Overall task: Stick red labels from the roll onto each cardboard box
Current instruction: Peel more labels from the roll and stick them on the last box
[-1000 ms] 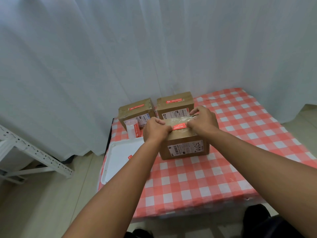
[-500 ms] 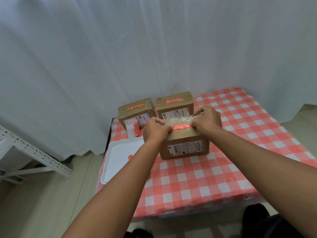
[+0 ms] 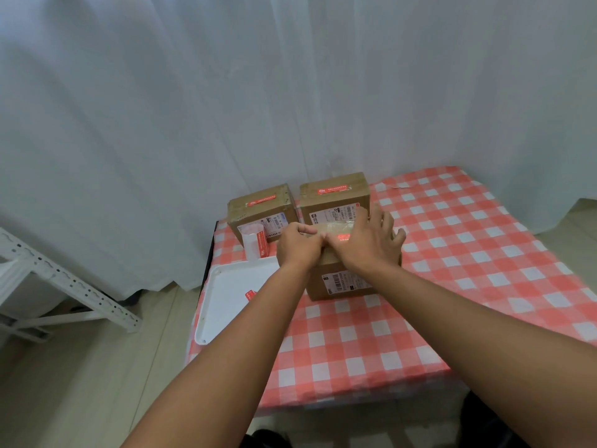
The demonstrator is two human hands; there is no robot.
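Three brown cardboard boxes stand on the checked table. The back left box (image 3: 261, 210) and back right box (image 3: 336, 198) each carry a red label on top. On the near box (image 3: 342, 282) lies a red label (image 3: 343, 237), only partly visible between my hands. My left hand (image 3: 298, 245) is curled at the box's top left edge, its thumb and fingers pinching the label's left end. My right hand (image 3: 371, 240) lies flat with spread fingers over the label and box top. The label roll (image 3: 255, 242) stands left of the boxes.
A white tray (image 3: 232, 292) sits at the table's left edge with a small red label piece (image 3: 250, 294) on it. The red-and-white checked cloth (image 3: 452, 253) runs right and forward. A white curtain hangs behind, and a white metal rack (image 3: 64, 286) stands on the floor to the left.
My right hand has uncurled and slid left, now spread flat over the label on the near box. My left hand stays at the label's left end.
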